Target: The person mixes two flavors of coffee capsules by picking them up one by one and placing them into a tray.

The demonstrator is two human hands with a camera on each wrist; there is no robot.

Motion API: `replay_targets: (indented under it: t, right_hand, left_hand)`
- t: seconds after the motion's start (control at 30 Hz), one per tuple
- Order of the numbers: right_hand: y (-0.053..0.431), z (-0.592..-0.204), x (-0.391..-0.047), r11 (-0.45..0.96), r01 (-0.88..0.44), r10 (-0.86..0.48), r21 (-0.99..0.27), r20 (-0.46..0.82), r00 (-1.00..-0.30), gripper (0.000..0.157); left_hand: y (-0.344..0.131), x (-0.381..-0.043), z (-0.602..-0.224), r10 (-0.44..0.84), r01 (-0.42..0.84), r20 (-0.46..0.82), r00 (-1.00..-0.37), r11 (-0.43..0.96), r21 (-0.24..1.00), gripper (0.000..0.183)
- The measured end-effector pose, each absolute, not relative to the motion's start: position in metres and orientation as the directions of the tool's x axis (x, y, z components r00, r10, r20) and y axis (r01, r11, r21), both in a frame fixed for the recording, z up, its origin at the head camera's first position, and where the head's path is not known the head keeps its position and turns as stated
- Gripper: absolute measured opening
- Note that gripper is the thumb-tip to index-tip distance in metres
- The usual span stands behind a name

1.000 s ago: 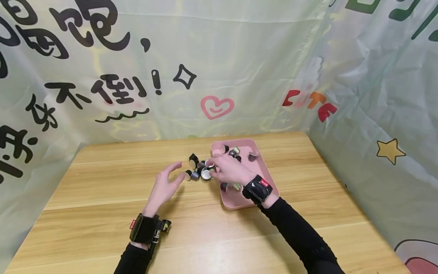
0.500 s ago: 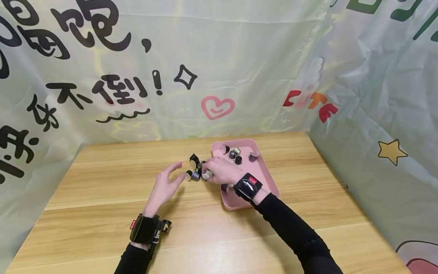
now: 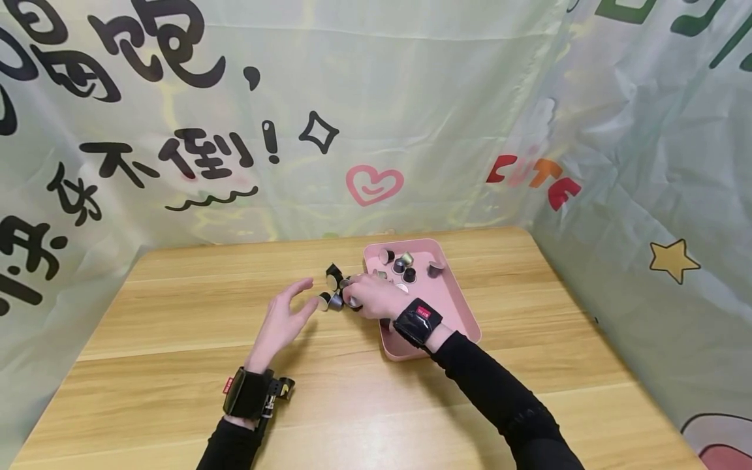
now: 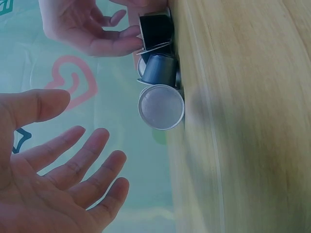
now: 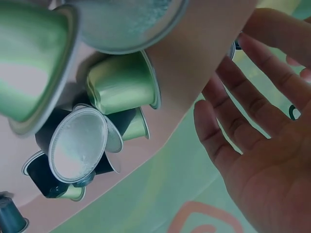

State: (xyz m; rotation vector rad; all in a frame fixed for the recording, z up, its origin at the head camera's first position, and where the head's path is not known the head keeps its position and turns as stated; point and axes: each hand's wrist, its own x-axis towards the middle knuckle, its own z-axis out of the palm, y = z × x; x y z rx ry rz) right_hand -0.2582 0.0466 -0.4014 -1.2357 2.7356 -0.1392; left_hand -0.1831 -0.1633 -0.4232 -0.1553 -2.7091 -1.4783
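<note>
In the head view, my right hand (image 3: 378, 297) reaches across the left rim of a pink tray (image 3: 443, 303) to a small pile of coffee capsules. Its thumb and fingers pinch a black capsule (image 4: 156, 29), seen in the left wrist view with fingertips at its rim. Left of the pile, my left hand (image 3: 279, 326) hovers with fingers spread, holding nothing. Nearest to it are a pale-lidded capsule (image 4: 161, 107) and a blue-grey capsule (image 4: 160, 69). Inside the tray lie several capsules, among them a green capsule (image 5: 121, 83) and a silver-lidded capsule (image 5: 78, 144).
The wooden table (image 3: 194, 326) spreads around the tray and pile. A printed cloth (image 3: 440, 130) hangs behind and to the right of the table. At the pile's back a dark capsule (image 3: 333, 271) stands out.
My right hand has moved left and slightly down from above the tray to the pile, uncovering capsules in the tray. My left hand has stayed in place.
</note>
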Motion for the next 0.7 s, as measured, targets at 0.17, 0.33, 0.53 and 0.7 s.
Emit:
replay_targets:
  t: [0.17, 0.33, 0.53, 0.7]
  right_hand:
    - [0.0435, -0.4033, -0.2573, 0.656, -0.749, -0.755, -0.099, -0.07, -0.652, 0.026]
    - [0.0415, -0.4049, -0.2559, 0.665, -0.742, -0.747, -0.083, -0.069, -0.661, 0.031]
    - [0.0409, -0.4082, -0.2553, 0.648, -0.757, -0.762, -0.087, -0.085, -0.642, 0.026]
    - [0.0397, -0.4109, -0.2543, 0.64, -0.764, -0.768, -0.08, -0.097, -0.634, 0.023]
  left_hand:
    - [-0.1629, -0.1832, -0.4233, 0.065, 0.119, 0.1, -0.993, 0.535, 0.836, 0.053]
    - [-0.1629, -0.1831, -0.4232, 0.065, 0.119, 0.099, -0.993, 0.536, 0.836, 0.053]
    - [-0.1629, -0.1831, -0.423, 0.065, 0.115, 0.095, -0.993, 0.537, 0.836, 0.053]
    - [-0.1632, -0.183, -0.4232, 0.065, 0.109, 0.088, -0.994, 0.539, 0.835, 0.054]
